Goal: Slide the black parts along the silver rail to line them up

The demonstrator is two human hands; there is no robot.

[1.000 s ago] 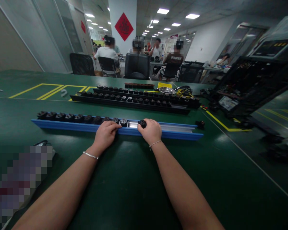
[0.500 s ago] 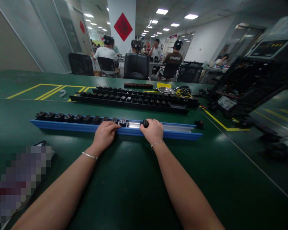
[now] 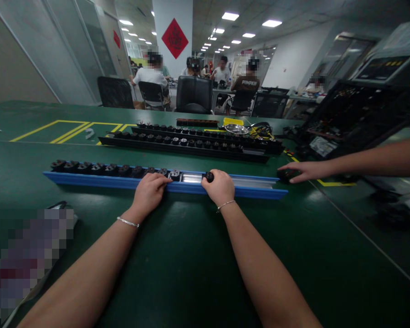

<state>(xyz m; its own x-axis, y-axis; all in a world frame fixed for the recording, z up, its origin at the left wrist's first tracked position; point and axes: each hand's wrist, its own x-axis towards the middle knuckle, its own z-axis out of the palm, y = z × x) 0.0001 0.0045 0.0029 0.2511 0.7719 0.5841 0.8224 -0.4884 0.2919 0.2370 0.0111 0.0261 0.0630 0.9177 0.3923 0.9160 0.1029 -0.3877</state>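
Observation:
A long blue rail [image 3: 99,181] lies across the green table, its left half filled with a row of several small black parts [image 3: 99,168]. My left hand [image 3: 150,191] rests curled on the rail's front edge beside the last parts in the row. My right hand [image 3: 219,187] is closed round one small black part [image 3: 209,176] sitting in the rail's silver channel. The bare silver channel [image 3: 256,182] runs on to the right end.
Another person's hand [image 3: 305,171] reaches in from the right and touches a loose black part [image 3: 283,174] at the rail's end. Two black rails [image 3: 191,145] with more parts lie behind. A metal bowl [image 3: 237,129], cables and dark equipment [image 3: 355,118] stand at the right. Seated people are far back.
Another person's arm has come in from the right to the loose black part at the rail's end. My right hand with its part has shifted slightly right along the rail.

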